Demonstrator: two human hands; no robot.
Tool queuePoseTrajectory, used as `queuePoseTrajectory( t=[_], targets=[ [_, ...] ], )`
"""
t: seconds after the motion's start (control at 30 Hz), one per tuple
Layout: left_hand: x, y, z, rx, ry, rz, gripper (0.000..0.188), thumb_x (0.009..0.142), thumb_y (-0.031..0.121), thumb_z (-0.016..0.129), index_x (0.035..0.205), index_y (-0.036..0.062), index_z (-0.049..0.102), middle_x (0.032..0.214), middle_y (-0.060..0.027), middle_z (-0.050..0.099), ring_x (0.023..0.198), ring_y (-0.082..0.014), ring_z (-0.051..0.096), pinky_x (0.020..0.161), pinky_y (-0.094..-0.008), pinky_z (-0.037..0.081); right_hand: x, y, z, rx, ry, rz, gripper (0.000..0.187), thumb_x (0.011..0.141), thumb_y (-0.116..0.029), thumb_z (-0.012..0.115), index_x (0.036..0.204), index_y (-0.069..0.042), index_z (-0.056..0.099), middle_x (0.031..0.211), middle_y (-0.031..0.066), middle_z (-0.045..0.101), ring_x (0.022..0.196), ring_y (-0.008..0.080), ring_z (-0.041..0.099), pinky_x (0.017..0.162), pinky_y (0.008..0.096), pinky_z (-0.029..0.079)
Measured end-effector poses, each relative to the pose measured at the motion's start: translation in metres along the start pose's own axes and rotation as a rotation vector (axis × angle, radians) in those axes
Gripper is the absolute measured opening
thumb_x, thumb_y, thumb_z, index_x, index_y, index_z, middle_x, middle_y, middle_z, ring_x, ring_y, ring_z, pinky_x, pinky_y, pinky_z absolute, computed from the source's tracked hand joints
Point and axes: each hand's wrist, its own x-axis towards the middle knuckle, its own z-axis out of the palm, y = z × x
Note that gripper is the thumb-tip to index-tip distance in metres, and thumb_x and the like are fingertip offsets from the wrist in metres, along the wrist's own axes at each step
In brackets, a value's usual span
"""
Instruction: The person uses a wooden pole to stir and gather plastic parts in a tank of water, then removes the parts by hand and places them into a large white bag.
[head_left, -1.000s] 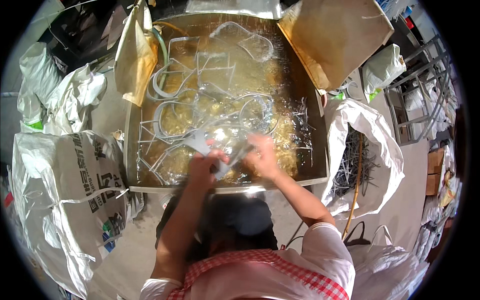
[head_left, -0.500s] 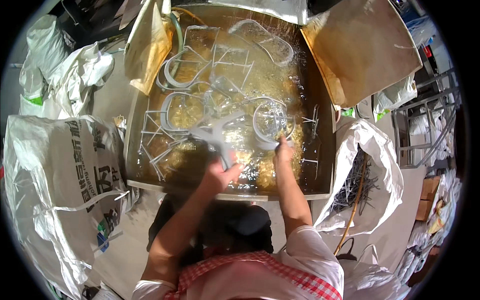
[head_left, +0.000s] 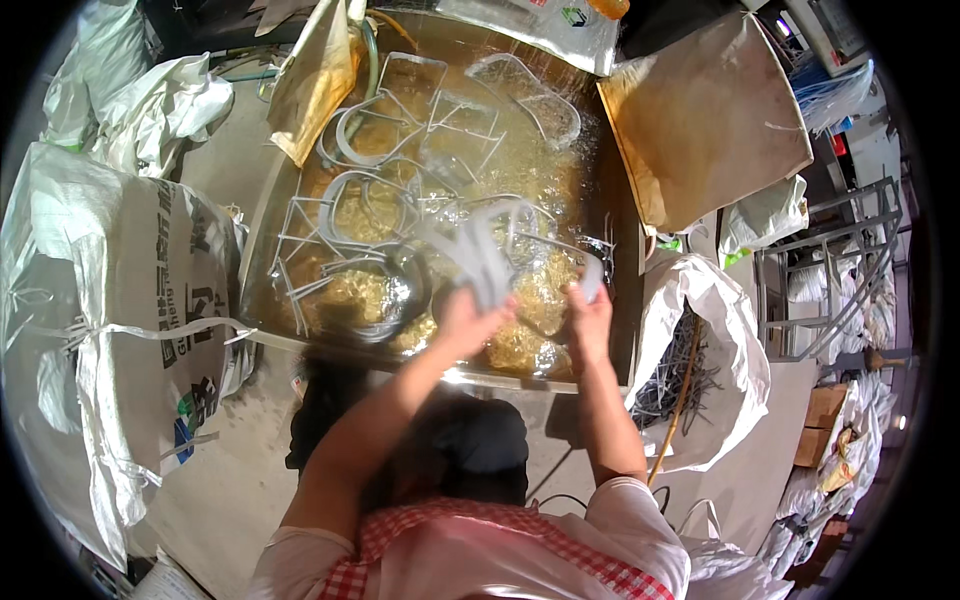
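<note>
Because the big open box (head_left: 620,330) sits right in front of the person, everything here can be placed against it. Nearest, at the box's near rim, the left hand (head_left: 465,320) is closed around a bundle of pale plastic strips (head_left: 475,255) lifted just above the contents; the bundle is smeared by motion, so I cannot count the strips or tell how firmly they are gripped. Beside it, also over the near rim, the right hand (head_left: 590,315) is curled on one pale strip end (head_left: 592,280); whether that piece joins the bundle is hard to make out.

In my judgement the loose, springy strips could slip from the left hand and drop back into the tangle, or snag on the looped frames (head_left: 360,215) lying in the middle of the box and drag them along. A strip end could also flick toward the face, since the hands work close under the head.

To the right of the box stands a white sack (head_left: 740,330) holding dark rods; a tossed piece could miss its mouth. Left of the box is a large tied white bag (head_left: 90,300). Beyond the far rim the view bends and goes dark, and the box's far contents blur together under glare.
</note>
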Motion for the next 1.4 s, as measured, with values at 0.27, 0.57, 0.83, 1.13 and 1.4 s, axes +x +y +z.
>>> queuePoseTrajectory(
  t=[0.27, 0.57, 0.83, 1.13, 1.4],
  targets=[
    [-0.006, 0.033, -0.028, 0.385, -0.157, -0.118, 0.028, 0.079, 0.012, 0.057, 0.104, 0.0008, 0.052, 0.083, -0.0134, 0.062, 0.068, -0.019, 0.062, 0.064, -0.0335, 0.05, 0.018, -0.028, -0.034, -1.391, -0.19, -1.099, 0.018, 0.071, -0.007, 0.05, 0.086, -0.011, 0.06, 0.081, 0.0042, 0.055, 0.085, 0.0244, 0.049, 0.081, 0.0369, 0.037],
    [0.006, 0.04, -0.027, -0.192, 0.078, -0.173, 0.037, 0.084, 0.016, 0.06, 0.115, -0.0011, 0.046, 0.095, -0.009, 0.061, 0.086, -0.0151, 0.061, 0.069, -0.0274, 0.05, -0.018, -0.087, 0.04, -1.534, -0.385, -1.489, 0.019, 0.074, -0.013, 0.052, 0.091, -0.01, 0.062, 0.117, 0.0102, 0.05, 0.117, 0.0265, 0.041, 0.104, 0.0444, 0.025],
    [-0.006, 0.046, -0.05, -0.825, -0.169, -0.331, 0.048, 0.084, 0.017, 0.058, 0.126, 0.004, 0.04, 0.098, -0.0126, 0.058, 0.093, -0.0238, 0.058, 0.082, -0.0372, 0.047, -0.045, -0.048, 0.066, -0.515, -0.883, -1.566, 0.017, 0.077, -0.007, 0.06, 0.094, -0.002, 0.06, 0.112, 0.018, 0.055, 0.103, 0.0346, 0.053, 0.086, 0.0446, 0.044],
    [-0.02, 0.067, -0.057, -0.501, -0.688, -0.378, 0.047, 0.069, 0.016, 0.069, 0.109, -0.0005, 0.051, 0.087, -0.0174, 0.061, 0.08, -0.0253, 0.062, 0.07, -0.0334, 0.049, 0.004, -0.097, 0.102, -0.907, -0.742, -1.169, 0.068, 0.07, -0.008, 0.065, 0.132, -0.009, 0.037, 0.131, 0.0175, 0.041, 0.123, 0.0359, 0.036, 0.101, 0.0419, 0.031],
    [-0.029, 0.088, -0.069, -0.864, -0.691, -0.44, 0.051, 0.076, 0.024, 0.063, 0.115, -0.0027, 0.045, 0.103, -0.0198, 0.058, 0.092, -0.0273, 0.06, 0.083, -0.0373, 0.048, 0.006, -0.097, 0.118, -1.01, -0.901, -0.835, 0.046, 0.075, -0.013, 0.059, 0.12, -0.015, 0.048, 0.109, 0.0109, 0.058, 0.096, 0.0286, 0.052, 0.087, 0.0365, 0.04]
  ],
)
